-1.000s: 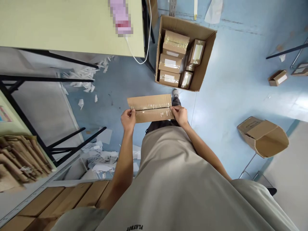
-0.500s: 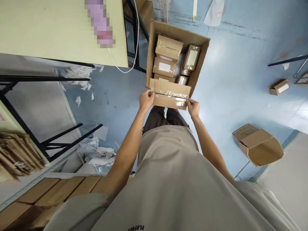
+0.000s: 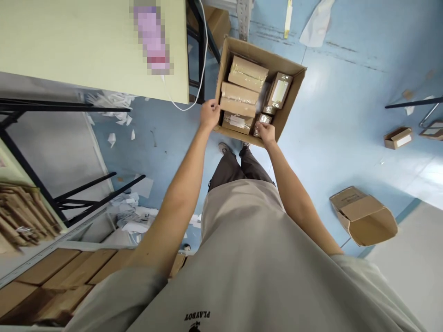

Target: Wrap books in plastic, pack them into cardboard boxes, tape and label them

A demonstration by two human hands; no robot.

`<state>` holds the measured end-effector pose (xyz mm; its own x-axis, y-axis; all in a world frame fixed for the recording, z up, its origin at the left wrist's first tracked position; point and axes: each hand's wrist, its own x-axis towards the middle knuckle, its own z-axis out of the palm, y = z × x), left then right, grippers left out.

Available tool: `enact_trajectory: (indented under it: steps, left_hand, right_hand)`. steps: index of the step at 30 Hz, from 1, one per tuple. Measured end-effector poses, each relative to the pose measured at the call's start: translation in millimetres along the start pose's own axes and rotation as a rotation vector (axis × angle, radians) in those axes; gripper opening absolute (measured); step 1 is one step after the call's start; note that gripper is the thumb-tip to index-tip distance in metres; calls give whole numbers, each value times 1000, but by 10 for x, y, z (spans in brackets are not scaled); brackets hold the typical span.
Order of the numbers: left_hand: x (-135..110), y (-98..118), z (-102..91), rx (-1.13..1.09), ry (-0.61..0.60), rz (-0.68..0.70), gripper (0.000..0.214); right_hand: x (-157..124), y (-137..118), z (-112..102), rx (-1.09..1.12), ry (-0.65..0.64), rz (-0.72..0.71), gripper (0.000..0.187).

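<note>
A large open cardboard box stands on the floor before me, with several small taped cartons inside. On its left side lies a carton with a shiny tape seam, between two other cartons. My left hand is at the box's left rim, its fingers closed at the left end of that carton; the exact grip is partly hidden. My right hand reaches over the near rim, fingers closed on a small taped box at the near right. Behind that one, a carton with a white label stands along the right side.
A pale yellow table with black legs is at the left, a white cable hanging off its edge. Paper scraps litter the blue floor. An open carton lies at the right. Brown boxes fill a shelf at the lower left.
The taped carton that both hands held over the near rim is now down inside the large box, on the left. My right hand has left its end and moved to the small taped box.
</note>
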<state>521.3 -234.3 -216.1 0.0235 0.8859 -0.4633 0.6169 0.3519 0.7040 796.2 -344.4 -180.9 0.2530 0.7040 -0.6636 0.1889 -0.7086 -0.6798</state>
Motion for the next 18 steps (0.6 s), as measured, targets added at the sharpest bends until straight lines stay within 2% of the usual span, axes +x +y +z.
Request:
enact_trajectory:
  steps: [4, 7, 9, 11, 14, 18]
  left_hand:
    - [-862, 181, -229, -62, -72, -62, 33]
    - [-1494, 207, -409, -113, -87, -164, 33]
    - [-1810, 154, -560, -157, -84, -220, 33]
    - [-2040, 57, -741, -211, -56, -268, 32]
    - [-2259, -141, -1074, -295, 14, -300, 29]
    - [-2397, -452, -1652, -400, 123, -278, 29]
  right_hand:
    - [-422, -77, 98, 173, -24, 131, 30]
    - [-716, -126, 129, 144, -97, 147, 48]
    - [-858, -211, 169, 102, -140, 117, 58]
    - [-966, -361, 249, 68, -167, 68, 63]
    - [-1094, -695, 467, 32, -209, -20, 64]
    - [-1255, -1250, 981, 53, -276, -118, 61]
